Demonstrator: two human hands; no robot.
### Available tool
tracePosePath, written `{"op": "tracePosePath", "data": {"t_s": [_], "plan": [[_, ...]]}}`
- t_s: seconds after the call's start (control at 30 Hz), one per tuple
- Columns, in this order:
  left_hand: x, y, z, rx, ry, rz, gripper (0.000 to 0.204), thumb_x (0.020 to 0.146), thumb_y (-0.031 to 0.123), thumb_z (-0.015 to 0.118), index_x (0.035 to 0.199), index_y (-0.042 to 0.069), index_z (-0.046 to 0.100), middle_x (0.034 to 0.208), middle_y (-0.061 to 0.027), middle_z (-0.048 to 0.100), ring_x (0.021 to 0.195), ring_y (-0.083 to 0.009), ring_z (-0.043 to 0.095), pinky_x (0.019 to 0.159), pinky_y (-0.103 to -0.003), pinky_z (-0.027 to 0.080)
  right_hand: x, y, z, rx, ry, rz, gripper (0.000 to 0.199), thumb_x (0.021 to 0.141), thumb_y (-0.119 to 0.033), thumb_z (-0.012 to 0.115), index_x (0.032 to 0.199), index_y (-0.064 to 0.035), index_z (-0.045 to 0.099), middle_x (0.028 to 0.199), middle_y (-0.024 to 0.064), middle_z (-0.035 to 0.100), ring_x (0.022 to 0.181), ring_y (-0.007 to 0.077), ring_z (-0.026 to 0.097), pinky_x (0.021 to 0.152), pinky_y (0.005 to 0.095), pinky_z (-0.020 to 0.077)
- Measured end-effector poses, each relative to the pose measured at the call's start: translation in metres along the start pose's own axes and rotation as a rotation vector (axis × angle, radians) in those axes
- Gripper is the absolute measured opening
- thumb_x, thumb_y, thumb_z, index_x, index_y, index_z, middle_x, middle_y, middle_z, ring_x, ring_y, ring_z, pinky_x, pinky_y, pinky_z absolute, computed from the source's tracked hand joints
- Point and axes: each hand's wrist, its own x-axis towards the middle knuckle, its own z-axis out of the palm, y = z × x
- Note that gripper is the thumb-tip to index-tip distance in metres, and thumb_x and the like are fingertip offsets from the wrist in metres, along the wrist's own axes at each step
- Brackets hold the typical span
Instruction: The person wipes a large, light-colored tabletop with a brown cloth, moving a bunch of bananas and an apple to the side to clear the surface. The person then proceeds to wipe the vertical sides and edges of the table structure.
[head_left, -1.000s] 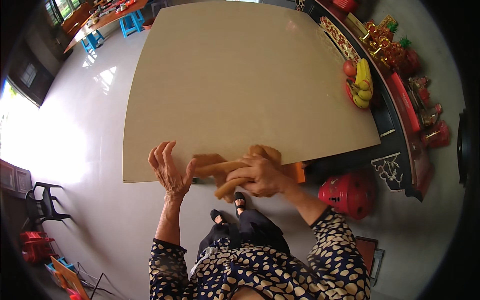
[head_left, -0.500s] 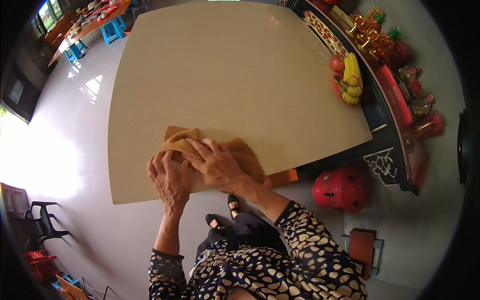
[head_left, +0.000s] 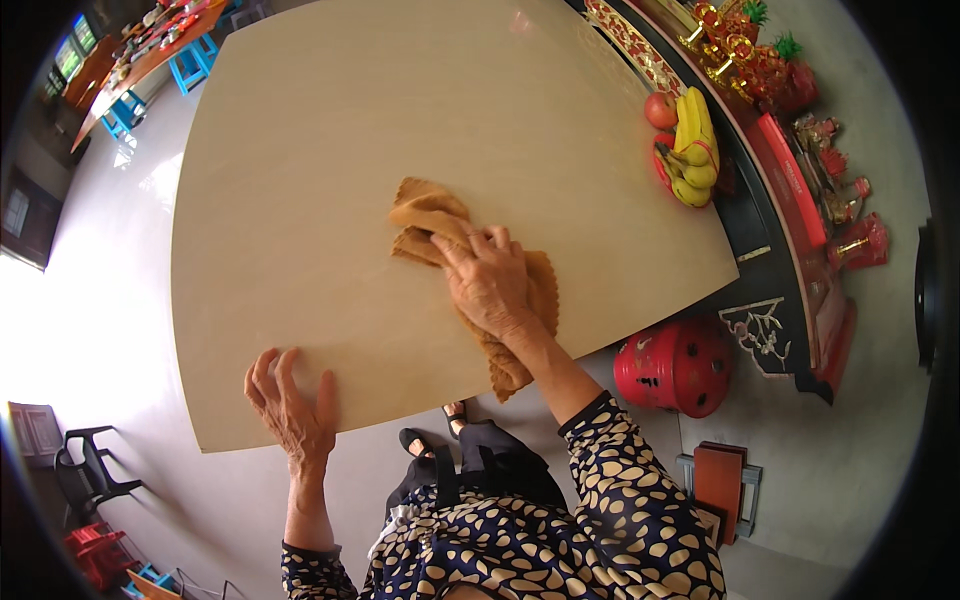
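Observation:
A brown cloth (head_left: 430, 207) lies crumpled on the broad beige tabletop (head_left: 320, 160), right of its middle near the front. My right hand (head_left: 490, 282) presses down on the cloth, its fingers bent into the folds; one end trails back under the wrist towards the front edge. At the front left, my left hand (head_left: 292, 405) rests on the tabletop near its edge, fingers spread and holding nothing.
Bananas (head_left: 694, 150) and a red apple (head_left: 660, 110) sit at the table's right side. Beyond runs a dark altar table (head_left: 745, 215) with red and gold ornaments. A red drum-shaped bin (head_left: 672, 367) stands below it. A black chair (head_left: 95, 470) is on the floor at left.
My right hand has moved away from me and to the right, carrying the cloth along. My left hand has parted from it, shifting left and nearer the front edge.

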Motion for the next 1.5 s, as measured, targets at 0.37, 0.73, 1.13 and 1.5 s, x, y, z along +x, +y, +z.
{"op": "tracePosePath", "data": {"t_s": [0.37, 0.73, 1.13, 1.5], "plan": [[0.000, 0.004, 0.002, 0.056, -0.019, -0.045, 0.043, 0.079, 0.020, 0.068, 0.118, 0.006, 0.057, 0.130, -0.0148, 0.047, 0.124, -0.0378, 0.037, 0.101, -0.051, 0.034, -0.019, 0.119, -0.025, -0.151, 0.030, 0.200, 0.036, 0.080, -0.019, 0.066, 0.116, -0.0178, 0.069, 0.111, 0.0057, 0.065, 0.099, 0.0284, 0.053, 0.078, 0.0430, 0.0464], [-0.001, 0.003, 0.005, 0.057, -0.014, -0.077, 0.045, 0.078, 0.022, 0.068, 0.119, 0.008, 0.056, 0.131, -0.0144, 0.047, 0.124, -0.0376, 0.036, 0.100, -0.051, 0.035, -0.043, 0.230, -0.060, -0.339, 0.002, 0.483, 0.037, 0.085, -0.026, 0.060, 0.120, -0.0175, 0.064, 0.100, 0.0155, 0.060, 0.104, 0.0355, 0.052, 0.083, 0.0502, 0.0448], [-0.005, 0.007, -0.004, 0.039, -0.063, 0.228, 0.052, 0.065, 0.025, 0.074, 0.114, 0.009, 0.062, 0.123, -0.0111, 0.057, 0.117, -0.0355, 0.051, 0.099, -0.050, 0.039, 0.002, 0.168, -0.018, -0.243, -0.048, 0.319, 0.041, 0.082, -0.018, 0.063, 0.122, -0.0093, 0.063, 0.134, 0.0172, 0.050, 0.113, 0.0345, 0.048, 0.089, 0.0449, 0.0445], [-0.004, 0.005, 0.000, 0.049, -0.088, 0.171, 0.049, 0.059, 0.020, 0.071, 0.106, 0.009, 0.065, 0.120, -0.0115, 0.059, 0.115, -0.0364, 0.051, 0.097, -0.050, 0.040, 0.097, 0.243, 0.021, -0.416, 0.051, 0.638, 0.029, 0.088, -0.022, 0.054, 0.111, -0.0073, 0.063, 0.126, 0.0226, 0.051, 0.106, 0.0366, 0.051, 0.083, 0.0484, 0.0462]]}}
